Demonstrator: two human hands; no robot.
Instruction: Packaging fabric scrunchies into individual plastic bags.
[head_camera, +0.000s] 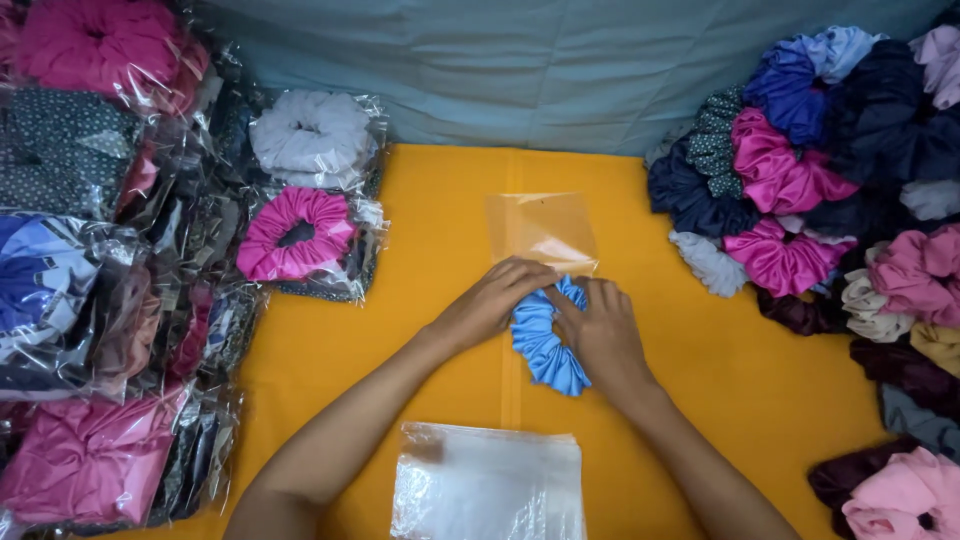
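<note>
A light blue scrunchie (543, 345) lies on the orange cloth (400, 330) in the middle. My left hand (492, 300) presses on its upper left side and my right hand (600, 335) grips its right side, both pinching it. Its far end meets the mouth of a clear plastic bag (541, 229) that lies flat just beyond my fingers. Whether the scrunchie is inside the bag opening I cannot tell.
A stack of clear plastic bags (490, 485) lies near the front edge. Bagged scrunchies are piled at the left, with a pink one (296, 234) and a white one (312, 136) on top. A heap of loose scrunchies (830, 180) fills the right side.
</note>
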